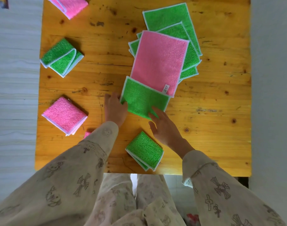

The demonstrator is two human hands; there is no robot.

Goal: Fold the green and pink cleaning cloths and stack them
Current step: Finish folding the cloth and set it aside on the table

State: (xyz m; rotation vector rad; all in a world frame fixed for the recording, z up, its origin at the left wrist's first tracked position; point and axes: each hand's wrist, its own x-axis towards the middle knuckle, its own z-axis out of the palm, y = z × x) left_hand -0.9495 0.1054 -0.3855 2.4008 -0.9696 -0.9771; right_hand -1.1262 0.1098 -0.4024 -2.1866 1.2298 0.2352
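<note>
A flat green cloth [144, 98] lies at the table's middle, partly under a flat pink cloth [159, 62]. My left hand [114, 108] touches its left corner, thumb on the fabric. My right hand [164, 126] presses straight fingers on its near edge. Several flat green cloths [170, 18] fan out beneath the pink one. Folded cloths lie apart: green [62, 57] at the left, pink [65, 115] lower left, pink [68, 5] at the far left corner, green [145, 151] near the front edge.
The wooden table [213, 128] has bare surface on its right side and along the front right. A scrap of pink [87, 134] peeks out beside my left sleeve. Grey floor surrounds the table.
</note>
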